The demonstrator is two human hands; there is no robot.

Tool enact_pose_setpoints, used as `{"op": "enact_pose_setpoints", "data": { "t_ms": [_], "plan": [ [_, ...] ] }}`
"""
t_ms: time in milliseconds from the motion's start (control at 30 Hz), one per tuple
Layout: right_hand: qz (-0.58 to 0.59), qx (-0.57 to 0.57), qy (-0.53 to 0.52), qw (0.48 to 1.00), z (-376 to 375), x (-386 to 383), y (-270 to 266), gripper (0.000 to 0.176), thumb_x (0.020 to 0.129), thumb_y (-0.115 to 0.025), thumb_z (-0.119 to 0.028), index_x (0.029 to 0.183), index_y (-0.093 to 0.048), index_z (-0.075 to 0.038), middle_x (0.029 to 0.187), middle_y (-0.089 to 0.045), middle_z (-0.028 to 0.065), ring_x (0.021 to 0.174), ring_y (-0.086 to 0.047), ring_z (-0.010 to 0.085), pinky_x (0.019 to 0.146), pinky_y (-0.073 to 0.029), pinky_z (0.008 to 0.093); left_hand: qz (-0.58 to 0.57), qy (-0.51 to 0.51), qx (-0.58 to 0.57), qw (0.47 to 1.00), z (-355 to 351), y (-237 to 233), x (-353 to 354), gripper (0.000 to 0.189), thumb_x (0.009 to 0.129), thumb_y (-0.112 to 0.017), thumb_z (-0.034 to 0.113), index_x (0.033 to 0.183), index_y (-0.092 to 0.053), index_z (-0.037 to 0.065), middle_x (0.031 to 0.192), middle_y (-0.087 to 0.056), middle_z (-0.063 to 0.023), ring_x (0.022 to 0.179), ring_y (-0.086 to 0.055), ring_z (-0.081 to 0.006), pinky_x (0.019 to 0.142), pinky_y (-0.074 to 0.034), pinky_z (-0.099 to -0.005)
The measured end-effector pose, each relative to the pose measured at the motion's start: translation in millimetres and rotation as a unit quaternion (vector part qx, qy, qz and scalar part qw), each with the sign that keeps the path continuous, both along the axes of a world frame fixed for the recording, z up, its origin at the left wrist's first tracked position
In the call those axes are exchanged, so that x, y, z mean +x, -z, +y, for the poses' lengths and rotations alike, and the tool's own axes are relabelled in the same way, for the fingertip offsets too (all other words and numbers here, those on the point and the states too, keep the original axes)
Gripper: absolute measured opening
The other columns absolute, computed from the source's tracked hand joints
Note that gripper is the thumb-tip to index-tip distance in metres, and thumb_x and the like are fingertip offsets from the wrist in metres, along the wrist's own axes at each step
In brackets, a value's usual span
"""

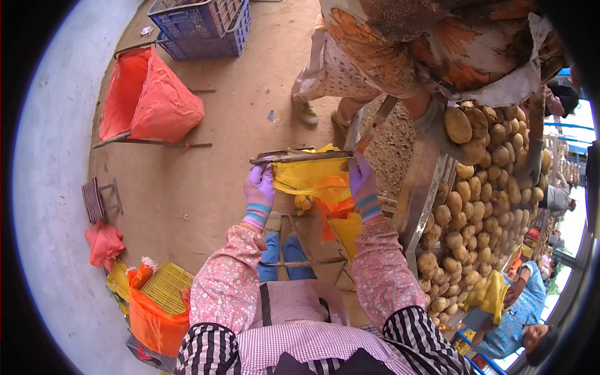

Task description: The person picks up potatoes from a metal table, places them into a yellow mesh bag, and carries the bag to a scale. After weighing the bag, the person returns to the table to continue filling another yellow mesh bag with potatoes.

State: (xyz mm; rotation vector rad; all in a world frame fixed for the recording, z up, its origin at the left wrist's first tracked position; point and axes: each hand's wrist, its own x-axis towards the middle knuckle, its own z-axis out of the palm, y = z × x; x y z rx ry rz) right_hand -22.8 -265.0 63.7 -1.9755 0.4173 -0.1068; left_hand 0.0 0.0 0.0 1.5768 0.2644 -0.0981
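Observation:
My left hand (259,184), in a purple glove, is closed at the left end of a dark bar of a stand (312,157). The mouth of a yellow bag (312,175) hangs along this bar. My right hand (362,178), gloved the same way, closes on the bag's edge at the bar's right end. An orange piece of cloth or netting (334,195) hangs below the yellow bag, between my arms. The lower legs of the stand reach down near my feet, and the bag's inside is hidden.
Potatoes (484,212) lie heaped behind a metal-edged board (417,206) on the right. A co-worker's gloved hand (440,128) touches them. At the upper left stand a red bag on a frame (169,103) and blue crates (209,40). An orange bag with a yellow basket (169,287) sits lower left.

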Motion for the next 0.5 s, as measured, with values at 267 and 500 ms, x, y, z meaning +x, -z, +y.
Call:
{"op": "enact_pose_setpoints", "data": {
  "t_ms": [267,500],
  "plan": [
    [0.040,-0.053,-0.010,0.998,-11,15,33,0.023,0.104,-0.055,-0.015,0.120,-0.067,-0.005,0.095,-0.072,0.0171,0.088,-0.071,0.0284,0.084,-0.055,0.0348,0.029,0.036,0.055,0.997,-7,-5,16,0.023,0.104,-0.060,0.013,0.121,-0.068,-0.001,0.108,-0.072,-0.0062,0.103,-0.064,-0.0122,0.093,-0.051,-0.0291],
    [0.069,-0.086,0.050,0.993,-1,-19,44,0.031,0.102,-0.059,-0.029,0.122,-0.068,-0.007,0.105,-0.073,0.0214,0.097,-0.071,0.0387,0.087,-0.055,0.0433,0.068,0.109,0.206,0.970,12,6,2,0.023,0.102,-0.063,0.017,0.119,-0.069,0.004,0.108,-0.074,-0.0105,0.099,-0.068,-0.0194,0.091,-0.053,-0.0336]
  ]
}}
